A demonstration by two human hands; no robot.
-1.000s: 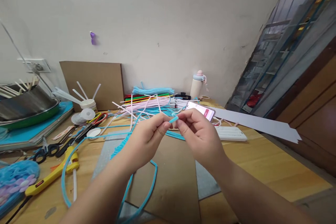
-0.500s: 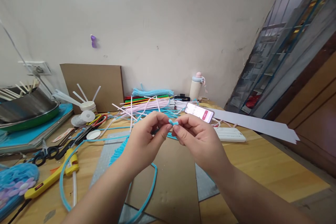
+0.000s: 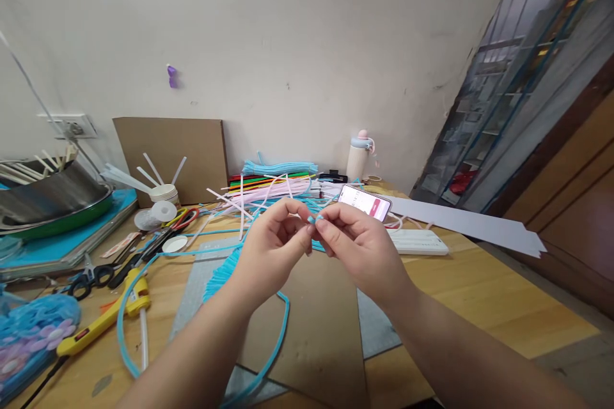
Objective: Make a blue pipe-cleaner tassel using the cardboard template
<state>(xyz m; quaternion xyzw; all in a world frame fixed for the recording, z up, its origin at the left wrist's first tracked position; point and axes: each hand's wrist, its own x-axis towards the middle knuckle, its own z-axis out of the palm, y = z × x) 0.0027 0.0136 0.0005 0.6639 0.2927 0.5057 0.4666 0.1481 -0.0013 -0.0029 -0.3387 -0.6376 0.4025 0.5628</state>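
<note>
My left hand (image 3: 275, 246) and my right hand (image 3: 364, 243) meet fingertip to fingertip above a brown cardboard sheet (image 3: 311, 332). Both are closed in a pinch on a light-blue pipe cleaner (image 3: 311, 220), of which only a short bit shows between the fingers. Behind my left wrist, a ribbed piece of blue pipe cleaners (image 3: 221, 278) lies on a grey mat (image 3: 378, 326), partly hidden. Long blue strands curve out from there, one looping left (image 3: 121, 332) and another (image 3: 284, 332) bending over the cardboard. Whether the pinched bit joins these strands is hidden.
On the left lie a yellow glue gun (image 3: 103, 326), dark-handled scissors (image 3: 91, 278) and a blue item with flowers (image 3: 38, 339). Bundled pipe cleaners (image 3: 278, 168) sit by the wall. A lit phone (image 3: 364, 202) leans near a white power strip (image 3: 419, 242) and bottle (image 3: 357, 161).
My fingertips have drawn closer around the blue pipe cleaner, and less of it shows. My right hand has shifted slightly left. The view has moved a little.
</note>
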